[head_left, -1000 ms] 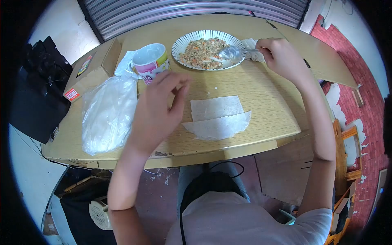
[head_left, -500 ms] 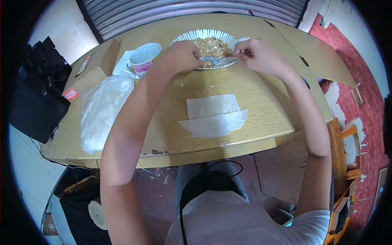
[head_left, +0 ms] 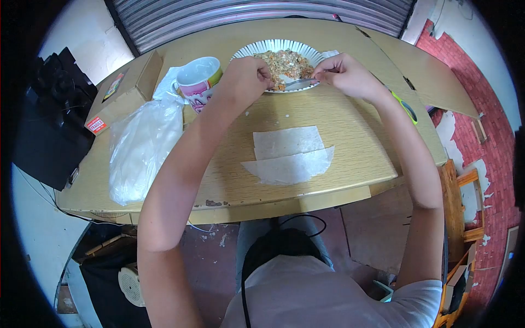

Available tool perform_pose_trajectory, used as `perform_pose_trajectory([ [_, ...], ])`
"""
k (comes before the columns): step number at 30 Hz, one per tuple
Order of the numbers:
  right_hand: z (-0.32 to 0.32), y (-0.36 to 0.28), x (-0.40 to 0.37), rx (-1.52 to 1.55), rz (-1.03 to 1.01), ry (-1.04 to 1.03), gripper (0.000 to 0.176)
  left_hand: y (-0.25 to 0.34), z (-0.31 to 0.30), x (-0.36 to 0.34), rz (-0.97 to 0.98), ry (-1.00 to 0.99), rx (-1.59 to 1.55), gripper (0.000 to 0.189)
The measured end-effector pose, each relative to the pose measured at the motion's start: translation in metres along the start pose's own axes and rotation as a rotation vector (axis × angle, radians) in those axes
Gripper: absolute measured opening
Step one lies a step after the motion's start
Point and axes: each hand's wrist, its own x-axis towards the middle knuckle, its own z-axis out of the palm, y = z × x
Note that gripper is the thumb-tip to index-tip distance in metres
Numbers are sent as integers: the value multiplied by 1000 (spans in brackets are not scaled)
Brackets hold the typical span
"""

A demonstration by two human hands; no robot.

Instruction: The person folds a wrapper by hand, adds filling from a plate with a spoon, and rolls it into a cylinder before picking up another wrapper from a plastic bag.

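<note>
A white fluted plate (head_left: 241, 53) at the far side of the table holds a crumbly orange and white food mixture (head_left: 295, 63). My right hand (head_left: 344, 76) grips a metal spoon (head_left: 301, 82) at the plate's right edge, and the spoon points left over the near rim. Curled at the plate's left edge is my left hand (head_left: 252, 76), its fingertips together by the mixture and the spoon's far end. Whatever those fingers hold is hidden. Nearer to me, two thin white wrapper sheets (head_left: 289, 164) lie overlapping on the table.
Left of the plate stands a colourful mug (head_left: 198, 79). A clear plastic bag (head_left: 145, 153) with white contents lies nearer, beside a cardboard box (head_left: 126, 90). Green-handled scissors (head_left: 406, 106) lie beyond my right forearm. Small crumbs dot the table (head_left: 350, 142).
My left hand has shifted slightly right and my right hand a little as well. The spoon lies at a different angle over the rim. The mug and the green handles show more.
</note>
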Motion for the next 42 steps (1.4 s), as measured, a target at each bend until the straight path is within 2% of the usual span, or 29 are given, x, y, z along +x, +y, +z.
perform_pose_trajectory([
  [8, -12, -10, 1, 44, 148, 19, 17, 8, -11, 5, -3, 6, -59, 23],
  [10, -18, -16, -1, 59, 160, 34, 17, 17, -18, 9, -100, 3, -104, 24],
  [14, -30, -15, -5, 153, 230, 22, 16, 22, -24, 15, -67, 63, -72, 28],
  [17, -31, 0, -2, 166, 245, 31, 17, 19, -26, 13, -108, 41, -168, 30],
  [20, -36, 3, -8, 124, 221, 24, 18, 10, -22, 5, -44, 85, -254, 27],
  [22, -37, -2, -21, 80, 202, 8, 19, 10, -21, -15, 141, 212, -195, 24],
  [25, -27, -10, -59, 100, 122, 69, 18, 21, -28, -58, 161, 234, -257, 22],
  [27, -22, -8, -85, 109, -42, -5, 15, 32, -34, -88, 139, 212, -261, 22],
  [28, -16, -11, -99, 110, -35, -6, 15, 36, -34, -102, 120, 184, -264, 23],
  [30, -4, -20, -121, 188, 113, -35, 13, 38, -31, -123, 161, 144, -237, 24],
  [35, 13, -45, -146, 112, 216, -22, 9, 38, -16, -148, 263, 59, -174, 31],
  [37, 21, -37, -152, 35, 58, 101, 8, 41, -7, -152, 317, 56, -192, 36],
  [38, 21, -38, -153, 36, 58, 100, 8, 43, -4, -152, 315, 57, -192, 36],
  [40, 22, -41, -155, -184, -167, 180, 9, 46, 1, -151, 356, 28, -166, 43],
  [41, 22, -42, -157, -182, -167, 180, 9, 48, 2, -151, 355, 27, -165, 43],
  [42, 22, -43, -158, -233, -252, 192, 9, 50, 3, -150, 356, 29, -132, 44],
])
